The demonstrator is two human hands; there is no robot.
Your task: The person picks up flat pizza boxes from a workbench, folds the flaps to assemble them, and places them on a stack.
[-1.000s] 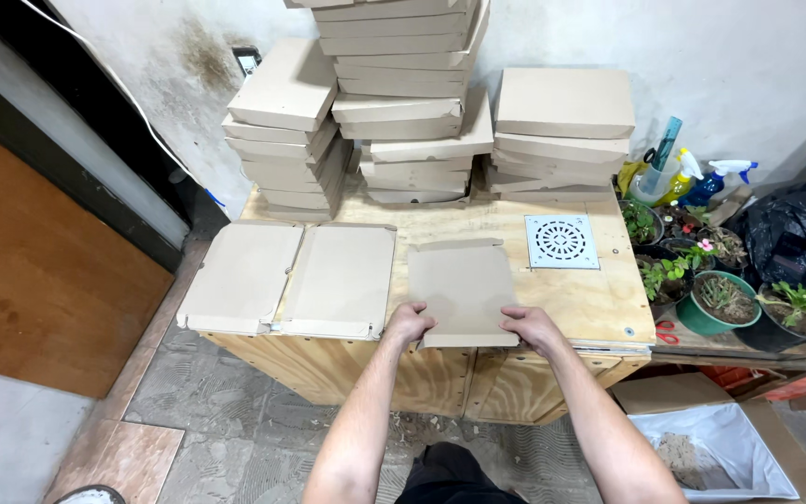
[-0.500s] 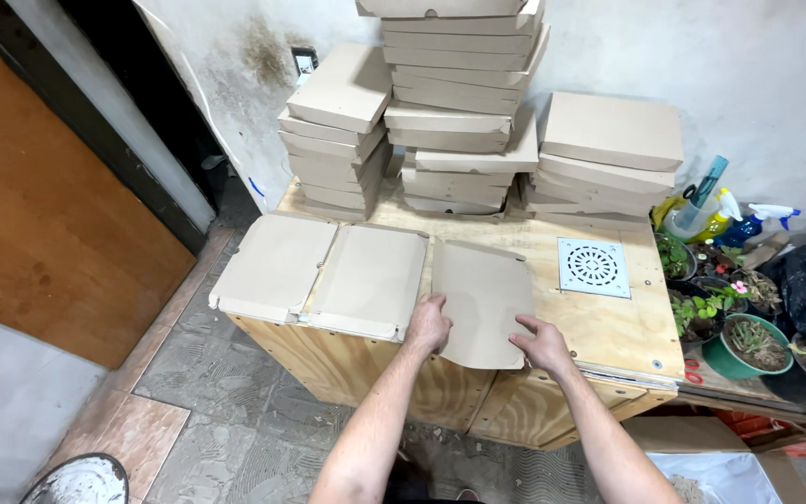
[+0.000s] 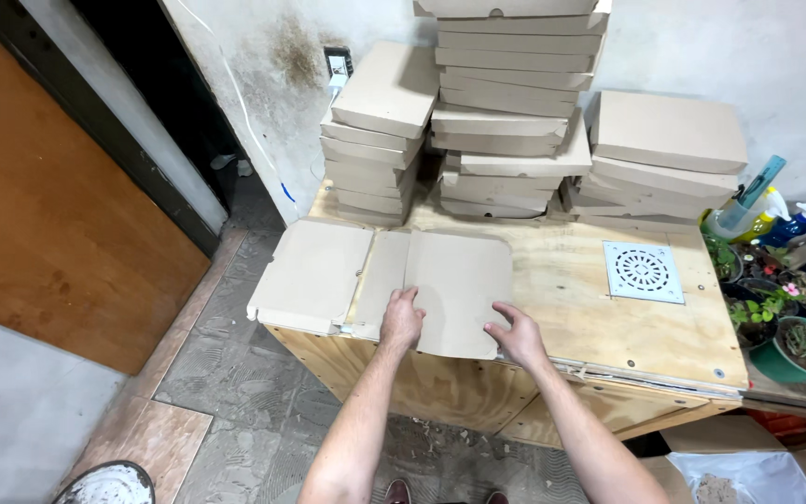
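Left hand [image 3: 401, 322], right hand [image 3: 516, 334] open, flat on tan cardboard sheet [image 3: 459, 285]; folded boxes [image 3: 501, 112] stacked behind.

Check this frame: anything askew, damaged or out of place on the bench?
Yes. The flat cardboard blanks overhang the plywood bench's left front corner. The middle box stack is uneven, boxes skewed. A metal drain grate lies oddly among packaging.

Top box stack [image 3: 515, 56] cut by upper edge; left hand [image 3: 401, 320] hides part of flat cardboard [image 3: 454, 280].
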